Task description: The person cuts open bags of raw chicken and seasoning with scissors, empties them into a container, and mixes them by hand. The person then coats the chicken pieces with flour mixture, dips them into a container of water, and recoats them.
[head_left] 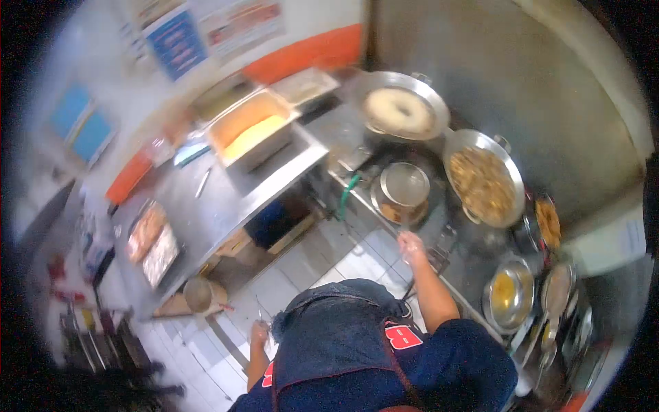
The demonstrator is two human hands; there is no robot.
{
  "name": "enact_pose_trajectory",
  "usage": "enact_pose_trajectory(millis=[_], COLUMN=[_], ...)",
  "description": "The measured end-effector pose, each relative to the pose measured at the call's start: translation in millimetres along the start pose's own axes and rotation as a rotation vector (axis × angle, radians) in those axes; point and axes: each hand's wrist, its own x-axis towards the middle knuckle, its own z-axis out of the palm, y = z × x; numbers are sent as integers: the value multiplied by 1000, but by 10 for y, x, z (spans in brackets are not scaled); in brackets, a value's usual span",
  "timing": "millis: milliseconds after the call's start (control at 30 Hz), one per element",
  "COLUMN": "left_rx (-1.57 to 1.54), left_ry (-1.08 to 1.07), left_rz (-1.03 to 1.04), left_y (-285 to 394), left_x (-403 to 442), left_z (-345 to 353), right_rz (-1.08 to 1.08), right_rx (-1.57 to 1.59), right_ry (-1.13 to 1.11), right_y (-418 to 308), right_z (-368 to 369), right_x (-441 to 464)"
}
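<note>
Stovetop (472, 248) crowded with filled pans (500, 149); right hand (412, 248) grips strainer (405, 185), partly hiding pot (377, 202); left hand (259, 334): hold unclear.

Ahead of the apron (333, 329) and to its right, the right grip (412, 247) is curled closed, its bare right forearm (434, 294) stretched forward. Just left of the apron is the left grip (259, 332), beyond a bare left forearm (257, 364); its finger pose is too blurred to tell.
</note>
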Motion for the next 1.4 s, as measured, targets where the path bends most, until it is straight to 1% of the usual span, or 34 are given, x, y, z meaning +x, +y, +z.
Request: enact_pose_trajectory(millis=[33,67,100,133,167,233,267,300,367,400,433,467,500,533,567,600,667,733,767,800,833,867,933,967,1000,1067,1100,1133,1200,1233,1267,1333,1367,1400], left_rx=[81,67,52,33,18,-69,-58,-50,-82,-78,-75,-135,-190,-326,-459,-469,-486,-484,-491,-365,-237,-240,-264,-206,-202,-276,-374,-383,-314,36,397,729,734,694], left_ry=[48,106,133,152,193,214,203,195,157,138,111,87,57,1,-58,-82,-98,11,26,24,25,48,197,312,320,384,294,300,616,752,859,791,758,571], left_rz=[145,111,-57,-222,-243,-149,-129,-118,-17,-22,-21,6,40,15,-4,15,26,34,29,63,94,89,36,53,33,44,-19,-30,177,-15,-205,-426,-408,-462], left_y=[119,294,491,668,791,1026,1319,1603,1739,1934,2192,2475,2778,3059,3334,3623,4050,4321,4336,4286,4258,4252,4210,4308,4318,4279,4179,3979,3452,3245,3074,2969,2848,2725], left_x=[-111,-171,-183,-188,-195,-230,-239,-218,-10,95,220,322,417,530,647,751,971,1197,1353,1550,1705,1792,1898,1874,1892,1902,1924,1990,2164,2220,2260,2187,2218,2335], left_z=[-135,-213,-267,-327,-375,-421,-459,-474,-486,-501,-513,-540,-575,-587,-609,-674,-716,-692,-673,-657,-671,-695,-723,-842,-944,-1109,-1181,-1240,-1396,-1582,-1831,-2320,-2488,-2675], right_rz=[-10,28,61,101,133,265,227,181,-561,-506,-510,-631,-606,-564,-440,-313,-187,-157,-241,-326,-417,-515,-434,-466,-447,-104,-18,-7,140,216,219,59,72,32], right_rx=[0,66,133,-26,-181,-478,-658,-845,-1660,-1627,-1178,-1109,-905,-699,-595,-487,-612,-587,-616,-638,-808,-975,-937,-845,-841,-527,-515,-524,-800,-744,-740,-992,-989,-995], right_ry=[-22,13,54,-3,-54,214,298,377,519,584,626,678,484,302,139,-16,-344,-702,-868,-1036,-1099,-1161,-1140,-1295,-1309,-1407,-1387,-1393,-1380,-1332,-1324,-1336,-1300,-1298], right_y=[176,217,200,212,214,27,58,142,15,-382,-509,-494,-570,-638,-580,-517,-450,-386,-287,-194,-92,2,121,300,453,704,698,684,703,778,808,826,849,862], right_z=[-134,-135,-128,-235,-264,-66,-250,-535,-461,228,458,537,790,1071,1297,1543,2331,3144,3458,3734,3975,4203,4553,4658,4781,4992,5102,5227,5479,5538,5621,5673,5645,5657], right_x=[146,107,64,108,171,76,302,579,488,-186,-303,-180,-203,-256,-137,-31,-249,-679,-766,-798,-735,-683,-791,-634,-558,-494,-561,-586,-600,-587,-569,-485,-458,-407])
